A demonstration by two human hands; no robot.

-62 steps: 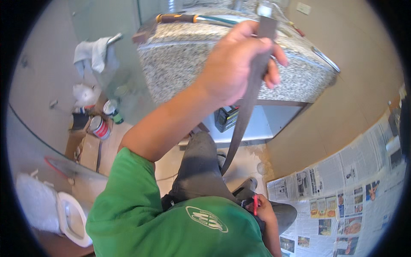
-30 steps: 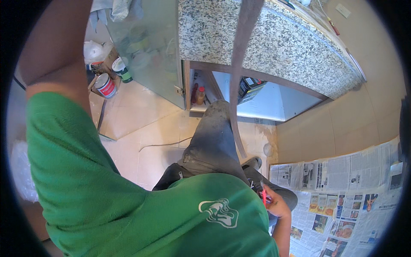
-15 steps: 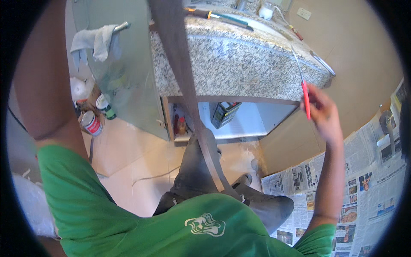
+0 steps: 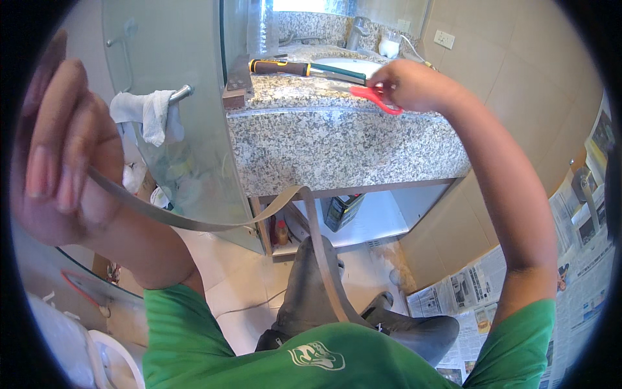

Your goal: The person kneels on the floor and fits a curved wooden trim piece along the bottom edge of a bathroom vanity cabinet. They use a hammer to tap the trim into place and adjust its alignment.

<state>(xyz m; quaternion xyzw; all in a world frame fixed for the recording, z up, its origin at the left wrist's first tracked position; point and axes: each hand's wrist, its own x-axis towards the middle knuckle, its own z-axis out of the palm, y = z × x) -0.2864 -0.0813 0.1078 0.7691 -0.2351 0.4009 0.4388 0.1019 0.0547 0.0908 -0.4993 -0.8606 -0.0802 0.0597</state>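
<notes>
L hand (image 4: 78, 146), up high at far L & close to the cam, has its fingers curled round a long brown strip (image 4: 324, 259); the strip's end there is hidden in the grip. From L hand it sags R, humps up in front of the bench (image 4: 350, 146), bends sharply, then drops over the person's grey trousers to the lap. R hand (image 4: 411, 84) is over the bench's front edge, fingers closed on a red-handled tool (image 4: 376, 98), prob. scissors; blades hard to make out. Just beyond, on the speckled granite top, lies a long tool (image 4: 282, 67) w/ brown & yellow handle, its dark shaft pointing R twd that hand. Behind: pale basin (image 4: 343, 64), metal faucet (image 4: 357, 32), white container (image 4: 389, 47). Under the bench, open cabinet w/ dark box (image 4: 343, 211) & small bottle (image 4: 281, 233). L side: glass panel (image 4: 194, 142), whitish cloth (image 4: 152, 117) draped on its metal handle; toilet (image 4: 120, 363) at lower L. Newspaper sheets (image 4: 470, 285) at lower R.
</notes>
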